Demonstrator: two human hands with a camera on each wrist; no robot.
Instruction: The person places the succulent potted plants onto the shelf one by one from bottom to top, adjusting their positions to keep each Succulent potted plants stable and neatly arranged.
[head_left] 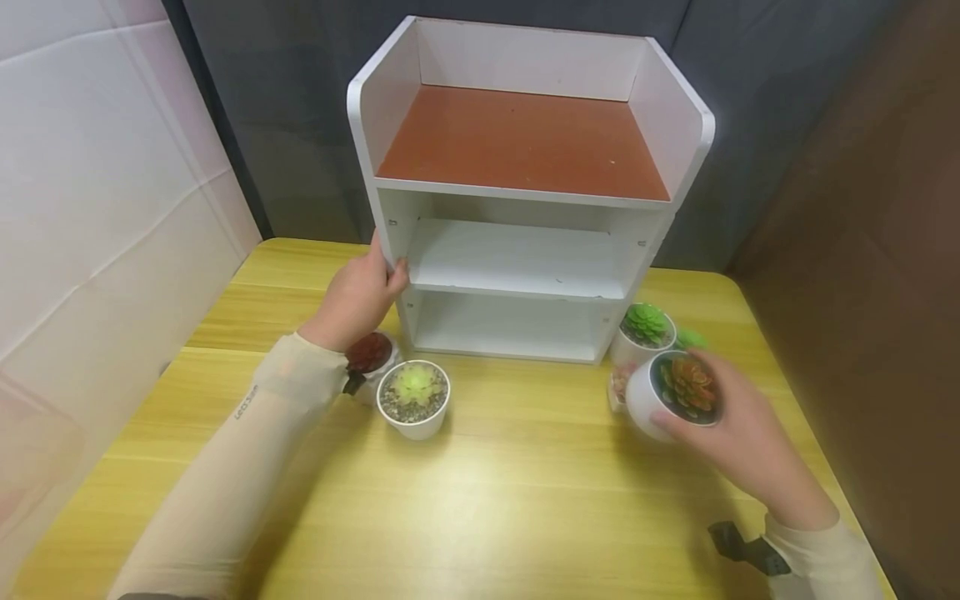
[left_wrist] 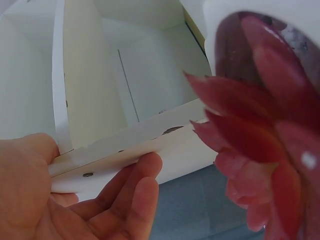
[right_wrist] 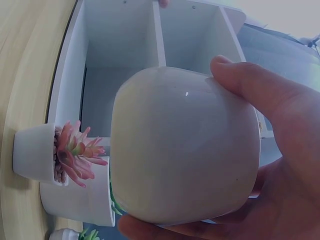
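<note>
Succulent pot (head_left: 642,408) in the right hand (head_left: 742,433), shelf unit (head_left: 517,137) in the left hand (head_left: 358,293).

From where I stand, the right hand's thumb and fingers curve round the succulent pot, to the right of the shelf unit and apparently lifted; the left hand pinches the left side panel (head_left: 390,96) between thumb and fingers. The glossy pot looks stiff, probably light, slightly slippery and perhaps breakable; its rounded belly is best to hold, away from the orange leaves (head_left: 688,383). The shelf unit seems rigid and heavier, its panel edge easy to grip. It stands on a yellow wood-grain tabletop (head_left: 517,492), with dark grey sheeting (head_left: 315,125) behind and a brown covering (head_left: 847,233) to the right.
</note>
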